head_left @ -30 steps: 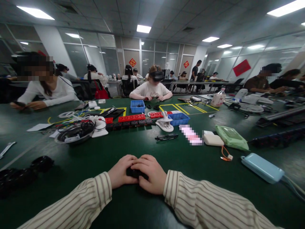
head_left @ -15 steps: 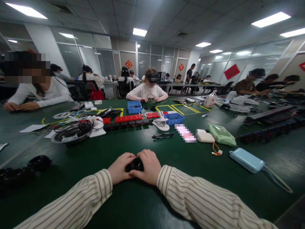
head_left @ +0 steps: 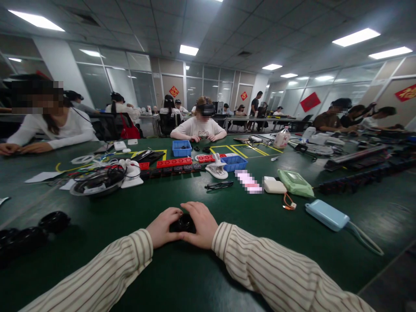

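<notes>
A glossy black round part (head_left: 186, 222) with a hollow in its middle rests on or just over the green table in front of me. My left hand (head_left: 161, 227) curls round its left side, thumb low and fingers at the top. Around the right side lies my right hand (head_left: 202, 223), its fingers arched over the part and its thumb along the near edge. Both hands grip it, and they hide much of its sides. Several similar black round parts (head_left: 54, 221) stand at the left on the table.
Ahead lie black glasses (head_left: 219, 185), a white clip stand (head_left: 217, 167), blue bins (head_left: 234, 164), red-and-black sockets (head_left: 174, 162) and a metal bowl (head_left: 97, 186) with cables. To the right are a green wipes pack (head_left: 295, 183) and a light blue power bank (head_left: 326, 214). Co-workers sit around.
My right hand's fingers have risen and stretched a little over the black part. The part stays between both hands. The whole view has turned slightly right.
</notes>
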Tool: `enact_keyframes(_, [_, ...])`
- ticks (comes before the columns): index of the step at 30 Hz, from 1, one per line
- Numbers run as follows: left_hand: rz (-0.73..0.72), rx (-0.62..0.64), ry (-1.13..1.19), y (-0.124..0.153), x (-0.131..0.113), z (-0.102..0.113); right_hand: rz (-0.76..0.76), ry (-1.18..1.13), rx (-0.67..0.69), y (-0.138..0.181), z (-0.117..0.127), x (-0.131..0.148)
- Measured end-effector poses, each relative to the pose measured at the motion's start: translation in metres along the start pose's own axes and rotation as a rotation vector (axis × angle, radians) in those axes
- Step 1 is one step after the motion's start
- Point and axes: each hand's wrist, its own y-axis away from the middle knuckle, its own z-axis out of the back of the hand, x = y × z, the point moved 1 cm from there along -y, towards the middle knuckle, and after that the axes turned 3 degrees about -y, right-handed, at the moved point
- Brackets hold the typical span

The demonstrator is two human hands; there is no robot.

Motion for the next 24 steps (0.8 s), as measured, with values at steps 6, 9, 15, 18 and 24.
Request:
enact_keyframes(6, [0.036, -0.048, 0.048, -0.0001, -0.0077, 0.0028, -0.168, 0.162, -0.018, -0.0034, -0.0028, -0.0006])
enact_keyframes(9, [0.026, -0.021, 0.043, -0.0003, -0.0071, 0.0025, -0.101, 0.143, 0.02, -0.0041, -0.0017, 0.0003])
enact_keyframes(15, [0.031, -0.025, 0.016, 0.0007, -0.0022, 0.0009, 0.023, 0.055, 0.086, -0.0007, 0.0042, 0.0022])
enact_keyframes(18, [0.034, -0.023, 0.005, 0.0002, -0.0031, 0.0013, -0.028, 0.021, 0.02, -0.0001, 0.0049, 0.0011])
enact_keyframes(24, [0.034, 0.004, -0.006, -0.0017, -0.0058, 0.0039, -0.153, 0.08, 0.003, -0.0043, -0.0009, -0.0024])
